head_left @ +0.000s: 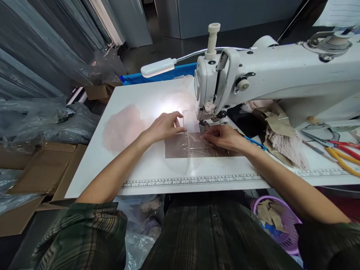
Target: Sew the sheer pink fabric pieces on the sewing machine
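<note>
A white sewing machine [253,75] stands on a white table [135,112], its lamp lighting the needle area. A thin, see-through piece of material [188,133] lies under the presser foot [204,122] over a brownish metal plate [197,148]. My left hand [165,125] rests on the material left of the needle, fingers curled and pressing its edge. My right hand [222,137] is just right of the needle, fingertips pinched on the material's near edge.
Scissors with red and yellow handles [337,150], pale fabric scraps [284,142] and brown paper lie at the right. A ruler strip [191,181] runs along the table's front edge. A purple basket [281,225] sits below; cardboard boxes [42,172] and plastic-wrapped bundles are at the left.
</note>
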The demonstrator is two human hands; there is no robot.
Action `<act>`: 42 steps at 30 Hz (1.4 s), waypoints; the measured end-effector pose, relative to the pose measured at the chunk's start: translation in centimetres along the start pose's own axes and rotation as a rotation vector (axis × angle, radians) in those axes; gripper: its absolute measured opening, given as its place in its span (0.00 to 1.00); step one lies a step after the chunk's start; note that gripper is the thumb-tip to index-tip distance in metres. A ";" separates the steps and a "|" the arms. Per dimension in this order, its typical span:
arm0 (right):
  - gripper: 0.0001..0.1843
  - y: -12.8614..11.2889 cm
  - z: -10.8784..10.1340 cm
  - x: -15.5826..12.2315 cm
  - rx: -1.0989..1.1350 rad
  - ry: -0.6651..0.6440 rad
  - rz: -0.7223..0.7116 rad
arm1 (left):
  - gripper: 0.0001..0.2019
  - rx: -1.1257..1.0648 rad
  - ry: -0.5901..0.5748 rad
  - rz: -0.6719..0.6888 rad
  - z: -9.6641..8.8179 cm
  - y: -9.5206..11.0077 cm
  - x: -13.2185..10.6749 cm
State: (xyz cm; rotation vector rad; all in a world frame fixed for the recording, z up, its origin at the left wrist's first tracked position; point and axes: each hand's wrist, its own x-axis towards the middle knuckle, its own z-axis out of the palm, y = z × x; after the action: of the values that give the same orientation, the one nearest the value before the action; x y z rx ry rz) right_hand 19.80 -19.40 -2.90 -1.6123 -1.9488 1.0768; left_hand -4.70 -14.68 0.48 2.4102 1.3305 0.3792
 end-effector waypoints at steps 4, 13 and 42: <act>0.11 -0.4 -0.3 -0.8 -0.183 0.126 -0.047 | 0.10 0.312 0.251 0.226 1.1 0.4 -0.3; 0.11 0.1 1.3 -1.7 -0.279 0.292 -0.095 | 0.32 0.205 -0.031 0.540 5.2 0.9 -1.5; 0.18 1.2 -1.3 -0.1 -0.253 0.017 -0.350 | 0.09 0.203 0.237 0.570 6.2 2.1 -3.1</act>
State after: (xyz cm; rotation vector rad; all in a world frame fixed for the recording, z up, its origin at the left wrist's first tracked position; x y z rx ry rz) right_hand 21.52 -19.04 -3.03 -1.3171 -2.3190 0.6995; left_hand -2.24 -19.49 -4.37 2.9734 0.7631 0.7261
